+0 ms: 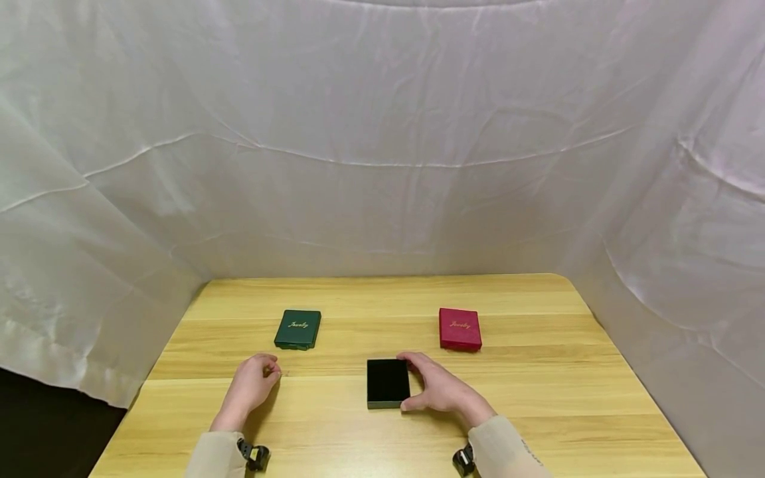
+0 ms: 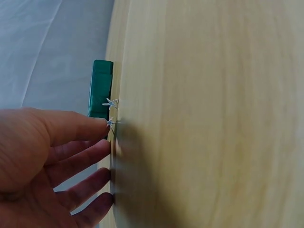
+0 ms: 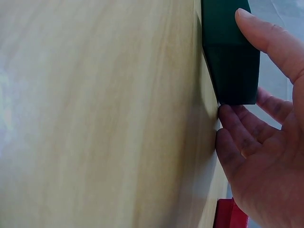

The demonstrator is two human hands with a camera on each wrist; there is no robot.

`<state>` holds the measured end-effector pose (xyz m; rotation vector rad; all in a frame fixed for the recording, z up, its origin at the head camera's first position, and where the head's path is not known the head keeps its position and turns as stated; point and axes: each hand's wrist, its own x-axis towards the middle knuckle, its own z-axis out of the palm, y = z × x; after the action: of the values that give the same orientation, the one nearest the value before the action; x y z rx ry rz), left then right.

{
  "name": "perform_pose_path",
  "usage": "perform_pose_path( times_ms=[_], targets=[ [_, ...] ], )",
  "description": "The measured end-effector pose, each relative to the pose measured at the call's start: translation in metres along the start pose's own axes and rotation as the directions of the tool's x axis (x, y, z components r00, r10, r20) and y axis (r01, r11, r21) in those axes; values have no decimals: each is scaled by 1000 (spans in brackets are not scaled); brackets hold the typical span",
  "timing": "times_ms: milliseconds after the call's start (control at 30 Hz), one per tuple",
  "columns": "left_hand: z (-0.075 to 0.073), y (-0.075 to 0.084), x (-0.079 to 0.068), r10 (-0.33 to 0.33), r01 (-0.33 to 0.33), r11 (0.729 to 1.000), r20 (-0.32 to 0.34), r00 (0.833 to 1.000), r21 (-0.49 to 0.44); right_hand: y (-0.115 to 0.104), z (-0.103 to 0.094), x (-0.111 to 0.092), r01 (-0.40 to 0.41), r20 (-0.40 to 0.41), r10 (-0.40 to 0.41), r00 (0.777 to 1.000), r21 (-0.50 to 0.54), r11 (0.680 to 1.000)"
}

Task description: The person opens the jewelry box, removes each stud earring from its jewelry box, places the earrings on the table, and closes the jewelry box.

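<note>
Star-shaped earrings, two small silvery pieces, show at my left hand [image 1: 251, 385]. The nearer star earring [image 2: 111, 124] is right at my thumb tip, pinched between thumb and index finger; the index fingertip is hidden behind the thumb. The other star earring [image 2: 110, 103] stands just beyond, against the green piece. My right hand [image 1: 439, 385] grips the right side of a lidless dark green jewelry box [image 1: 384, 404], thumb on its near side and fingers round the far corner. A black pad [image 1: 387, 380] fills the box, which sits on the table.
Farther back on the left lies a flat green jewelry box lid [image 1: 297, 328] with gold lettering. A red jewelry box [image 1: 460, 328] sits back right. The wooden table [image 1: 358, 299] is enclosed by pale cloth [image 1: 382, 199] behind and at both sides.
</note>
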<state>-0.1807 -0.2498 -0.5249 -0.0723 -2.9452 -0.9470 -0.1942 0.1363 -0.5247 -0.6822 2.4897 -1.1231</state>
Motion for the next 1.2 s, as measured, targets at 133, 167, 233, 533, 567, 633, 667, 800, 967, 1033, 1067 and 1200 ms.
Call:
perform_pose_path(
  times_ms=[133, 167, 233, 533, 567, 633, 667, 800, 967, 1033, 1067, 1200],
  targets=[
    [0, 0, 1, -2, 2, 1000, -2, 1000, -3, 0, 0, 0, 2, -1, -2, 1000, -6, 1000],
    [0, 0, 1, -1, 1, 1000, -2, 1000, -2, -1, -1, 0, 1, -2, -1, 1000, -7, 1000],
    [-1, 0, 1, -1, 1, 1000, -3, 1000, -1, -1, -1, 0, 1, -4, -1, 1000, -9, 1000],
    [-2, 2, 1, -6, 6, 1000, -4, 1000, -11, -2, -1, 1, 0, -5, 0, 1000, -6, 1000],
    [-3, 2, 1, -12, 11, 1000, -3, 1000, -16, -2, -2, 1, 0, -4, 0, 1000, -5, 1000],
    [-3, 2, 1, -29, 29, 999, 1, 1000, -28, -2, -2, 1, 2, -6, -2, 1000, -8, 1000],
    [-4, 2, 2, -41, 41, 999, 4, 999, -34, -2, -2, 1, 4, -6, -4, 1000, -9, 1000],
    [-6, 3, 5, -72, 73, 996, 16, 997, -55, -2, -2, 1, 10, -9, -10, 1000, -13, 1000],
    [-9, 5, 12, -42, 42, 997, 4, 999, -70, 2, -1, 0, 10, -6, -10, 1000, -18, 1000],
    [-10, 6, 16, -25, 25, 997, 5, 1000, -67, 3, -1, 0, 10, -5, -10, 1000, -23, 1000],
    [-11, 7, 18, -14, 15, 998, 6, 1000, -60, 3, 0, 0, 9, -4, -9, 1000, -21, 1000],
    [-13, 10, 28, 28, -28, 999, 20, 999, -35, 2, 0, 0, 13, -4, -13, 1000, -18, 1000]
  ],
)
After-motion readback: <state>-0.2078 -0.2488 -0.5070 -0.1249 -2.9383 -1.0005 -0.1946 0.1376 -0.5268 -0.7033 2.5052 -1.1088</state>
